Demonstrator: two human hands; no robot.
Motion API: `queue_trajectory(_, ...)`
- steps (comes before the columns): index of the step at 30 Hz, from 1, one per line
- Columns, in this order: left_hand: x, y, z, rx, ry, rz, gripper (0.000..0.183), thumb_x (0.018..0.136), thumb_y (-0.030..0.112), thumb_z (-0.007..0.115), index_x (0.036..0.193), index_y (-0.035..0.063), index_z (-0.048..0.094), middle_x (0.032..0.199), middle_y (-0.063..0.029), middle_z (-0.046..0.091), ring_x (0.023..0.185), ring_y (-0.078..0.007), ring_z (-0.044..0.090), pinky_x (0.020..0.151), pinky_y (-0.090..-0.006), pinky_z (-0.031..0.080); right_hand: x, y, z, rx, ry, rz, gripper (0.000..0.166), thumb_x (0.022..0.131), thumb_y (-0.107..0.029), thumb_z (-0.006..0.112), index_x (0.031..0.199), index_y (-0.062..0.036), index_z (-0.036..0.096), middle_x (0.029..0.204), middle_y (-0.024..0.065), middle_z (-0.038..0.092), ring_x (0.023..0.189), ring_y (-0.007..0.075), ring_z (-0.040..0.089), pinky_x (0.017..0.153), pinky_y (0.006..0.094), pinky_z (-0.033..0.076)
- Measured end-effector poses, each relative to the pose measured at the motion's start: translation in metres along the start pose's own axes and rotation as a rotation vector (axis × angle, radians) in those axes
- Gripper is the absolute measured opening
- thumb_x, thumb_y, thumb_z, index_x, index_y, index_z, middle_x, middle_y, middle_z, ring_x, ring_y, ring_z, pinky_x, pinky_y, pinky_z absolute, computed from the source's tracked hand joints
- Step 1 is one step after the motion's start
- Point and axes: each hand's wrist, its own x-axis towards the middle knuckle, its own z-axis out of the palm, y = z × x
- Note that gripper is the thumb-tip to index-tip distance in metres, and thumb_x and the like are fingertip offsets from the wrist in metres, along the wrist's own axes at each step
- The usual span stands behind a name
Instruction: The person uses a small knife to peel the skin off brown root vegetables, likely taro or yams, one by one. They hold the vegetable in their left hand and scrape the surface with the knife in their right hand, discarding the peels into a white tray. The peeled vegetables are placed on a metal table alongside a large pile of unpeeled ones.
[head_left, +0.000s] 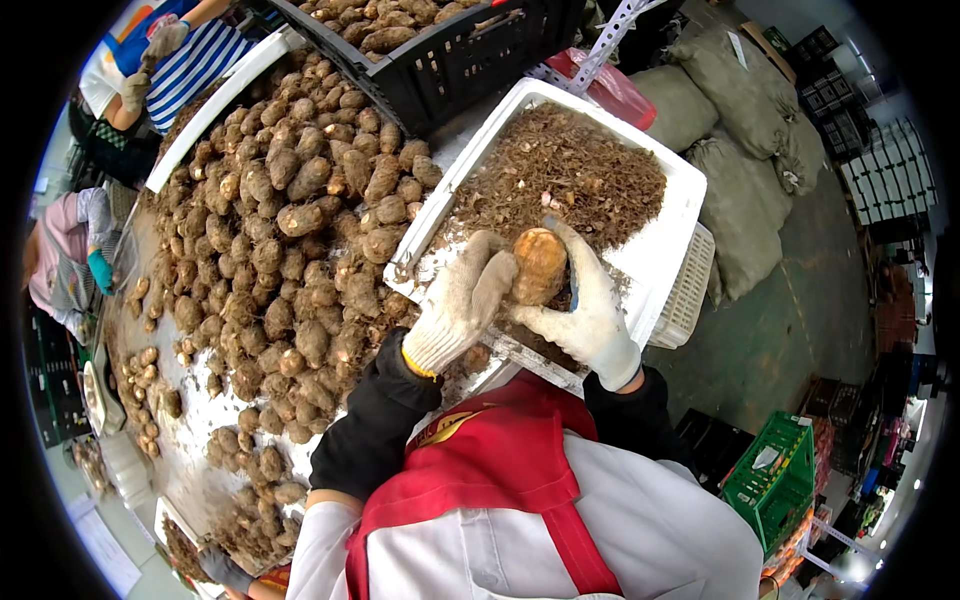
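Observation:
My right hand (589, 307), in a whitish knit glove, holds a taro corm (539, 266) with thumb below and fingers at its far side. The corm's upper face is bare and tan. My left hand (466, 296), in a cream knit glove with a yellow cuff edge, is beside the corm with its fingers curled; whether it grips something is hidden. Both hands are over a white foam box (679, 247) holding brown fibrous scrapings (570, 176). A large heap of rough brown taro corms (289, 262) lies on the table to the left.
A black plastic crate (427, 79) of corms stands beyond the heap. Right of the foam box are a white basket (684, 292) and stuffed sacks (739, 195). A green crate (772, 480) stands lower right. Several people work around the table, one gloved hand (223, 568) at lower left.

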Motion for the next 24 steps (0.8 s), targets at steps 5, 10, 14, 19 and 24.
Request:
queue_trajectory(5, -0.015, -0.028, 0.013, -0.167, -0.124, -0.398, 0.016, 0.103, 0.013, 0.056, 0.110, -0.0005, 0.060, 0.088, -0.0099, 0.061, 0.076, -0.0188, 0.060, 0.069, -0.0355, 0.052, -0.001, -0.003, -0.006, 0.474, -0.057, 0.112, 0.096, 0.072, -0.015, 0.091, 0.151, 0.0037, 0.039, 0.143, 0.0228, 0.054, 0.134, 0.0298, 0.054, 0.115, 0.0396, 0.041)
queue_trajectory(10, -0.005, -0.026, 0.011, -0.271, 0.044, -0.313, 0.015, 0.103, 0.013, 0.055, 0.112, 0.0004, 0.058, 0.092, -0.0075, 0.061, 0.075, -0.0145, 0.058, 0.067, -0.0313, 0.050, 0.001, 0.010, -0.007, 0.320, -0.025, 0.129, 0.097, 0.073, -0.006, 0.088, 0.153, 0.0028, 0.035, 0.139, 0.0168, 0.054, 0.129, 0.0250, 0.055, 0.112, 0.0366, 0.043)
queue_trajectory(14, 0.005, 0.001, 0.008, -0.289, -0.055, -0.371, 0.018, 0.103, 0.018, 0.057, 0.107, -0.0001, 0.058, 0.088, -0.0121, 0.061, 0.075, -0.0190, 0.060, 0.066, -0.0356, 0.049, 0.007, 0.008, 0.002, -0.076, -0.006, 0.051, 0.092, 0.073, -0.015, 0.088, 0.150, 0.0010, 0.039, 0.139, 0.0240, 0.053, 0.131, 0.0373, 0.053, 0.111, 0.0414, 0.043)
queue_trajectory(19, 0.013, 0.002, 0.006, -0.046, -0.070, -0.269, 0.011, 0.100, 0.011, 0.058, 0.100, 0.0005, 0.058, 0.077, -0.0174, 0.057, 0.069, -0.0302, 0.059, 0.062, -0.0406, 0.046, 0.009, 0.008, -0.002, -0.188, 0.034, -0.032, 0.088, 0.071, -0.013, 0.088, 0.146, 0.0011, 0.044, 0.137, 0.0243, 0.053, 0.130, 0.0404, 0.053, 0.111, 0.0433, 0.044)
queue_trajectory(24, 0.007, -0.021, 0.005, -0.285, -0.050, -0.573, 0.026, 0.104, 0.025, 0.058, 0.113, 0.0004, 0.058, 0.098, -0.0105, 0.064, 0.086, -0.0230, 0.064, 0.073, -0.0370, 0.053, 0.014, 0.011, -0.009, 0.377, -0.108, 0.081, 0.093, 0.073, -0.018, 0.090, 0.150, 0.0039, 0.042, 0.138, 0.0244, 0.055, 0.132, 0.0359, 0.054, 0.113, 0.0411, 0.042)
